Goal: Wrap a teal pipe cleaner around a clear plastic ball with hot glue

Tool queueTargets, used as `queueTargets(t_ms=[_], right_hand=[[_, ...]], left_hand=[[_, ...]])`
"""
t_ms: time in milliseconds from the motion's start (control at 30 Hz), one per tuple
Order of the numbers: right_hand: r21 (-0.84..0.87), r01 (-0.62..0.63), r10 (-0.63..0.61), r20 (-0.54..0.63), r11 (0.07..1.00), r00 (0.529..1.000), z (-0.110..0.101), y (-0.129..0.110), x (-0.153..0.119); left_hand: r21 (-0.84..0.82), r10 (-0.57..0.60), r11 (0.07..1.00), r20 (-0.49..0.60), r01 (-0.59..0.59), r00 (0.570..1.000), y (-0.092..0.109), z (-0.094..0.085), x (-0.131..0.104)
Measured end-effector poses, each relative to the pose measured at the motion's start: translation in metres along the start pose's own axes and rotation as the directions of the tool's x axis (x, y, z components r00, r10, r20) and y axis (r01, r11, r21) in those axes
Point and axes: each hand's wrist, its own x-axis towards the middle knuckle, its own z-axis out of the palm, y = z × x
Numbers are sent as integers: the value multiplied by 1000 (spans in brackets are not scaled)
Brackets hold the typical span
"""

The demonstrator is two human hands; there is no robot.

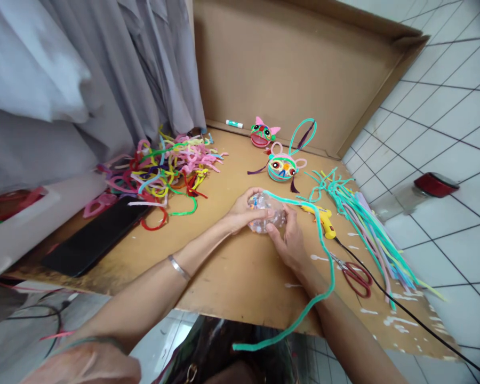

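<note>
Between my two hands is a clear plastic ball (279, 217) with small coloured bits visible in it. My left hand (244, 210) is wrapped round its left side, thumb across the front. My right hand (290, 240) grips the right side, its thumb near the lower edge. A long turquoise pipe cleaner (330, 272) runs from the top of the ball, over my right hand and forearm, and down past the table's front edge. Whether it is fixed to the ball I cannot tell. Just right of my hands lies a yellow glue gun (325, 221).
Red-handled scissors (358, 278) and a bundle of pipe cleaners (372, 229) lie right, near the glue gun's black cord (408, 313). Two decorated face balls, one turquoise-trimmed (282, 167), one pink-eared (261, 135), stand behind. Left are tangled pipe cleaners (172, 165) and a black slab (98, 237).
</note>
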Motion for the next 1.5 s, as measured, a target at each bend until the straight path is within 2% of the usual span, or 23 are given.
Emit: queueTargets(t_ms=[167,300,467,567,667,800,933,1200,1400,1500], right_hand=[[-97,41,-53,-120,994,991,1,-2,1],[-83,126,-141,-211,989,967,-1,-6,3],[-67,148,-163,-344,987,925,-8,-8,6],[-91,188,-208,-329,978,921,-12,-7,8],[-102,198,-220,-292,975,931,-15,-7,8],[-4,185,-176,-328,983,928,-18,-12,6],[131,140,-80,-382,982,921,-20,-22,5],[331,-41,174,-384,943,907,-21,-32,9],[427,-58,224,-351,902,909,-19,-34,12],[406,-58,214,-349,912,912,-19,-33,11]], left_hand=[[131,52,990,8,-52,999,-3,0,0],[236,130,964,-1,-126,992,-8,2,-1],[477,331,827,15,-297,944,-12,7,-5],[553,409,737,93,-389,908,-12,10,-9],[581,431,687,159,-437,888,-12,12,-12],[584,455,649,214,-487,864,-15,13,-14],[577,473,626,253,-524,844,-17,14,-14],[566,428,668,238,-483,872,-15,14,-16],[582,401,684,204,-440,893,-13,15,-17],[595,403,683,178,-424,898,-13,14,-16]])
